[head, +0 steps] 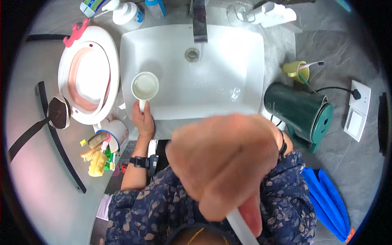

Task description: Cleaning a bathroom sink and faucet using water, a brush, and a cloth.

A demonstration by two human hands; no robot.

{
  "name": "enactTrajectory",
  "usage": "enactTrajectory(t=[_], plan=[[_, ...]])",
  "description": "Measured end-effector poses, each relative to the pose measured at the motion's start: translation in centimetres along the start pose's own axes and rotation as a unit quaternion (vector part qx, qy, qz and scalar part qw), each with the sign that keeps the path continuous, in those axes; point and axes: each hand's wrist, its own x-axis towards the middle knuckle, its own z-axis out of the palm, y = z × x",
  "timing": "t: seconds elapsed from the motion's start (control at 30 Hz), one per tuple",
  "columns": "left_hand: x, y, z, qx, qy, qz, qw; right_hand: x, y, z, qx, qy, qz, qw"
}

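My left hand (143,122) grips a white mug (142,104) by its handle, thumb and fingers closed around it. Clear liquid, apparently water, stands in the mug, which is upright over the left front of the white washbasin (171,88). Close to the camera, my right hand (223,159) is large and blurred. From its lower side sticks out a slim white handle (242,228), running down past the picture's bottom edge; its far end is out of view. A dark faucet (199,24) reaches over the metal drain (192,55).
Left of the washbasin leans a pink-and-white collapsible basin (114,61), near a holder (121,130) of brushes and a sponge. A pump bottle (125,15) stands behind. To the right are a green electric kettle (294,113), a yellow cup (295,69) and a blue towel (327,202).
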Motion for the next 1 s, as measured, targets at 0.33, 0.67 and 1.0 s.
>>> enactTrajectory(t=[0.33, 0.67, 1.0], plan=[[-0.1, 1.2, 0.2, 0.037, -0.013, 0.0, 0.999, -1.7, 1.6, 4.9, 0.212, 0.304, 0.026, 0.928], [0.2, 1.4, 0.0, 0.091, -0.012, 0.052, 0.994, -0.9, 1.3, 2.5, 0.268, 0.072, 0.057, 0.959], [0.1, 1.1, -0.1, 0.058, -0.013, 0.035, 0.998, -2.7, 1.5, 4.1, 0.234, 0.249, 0.092, 0.936]])
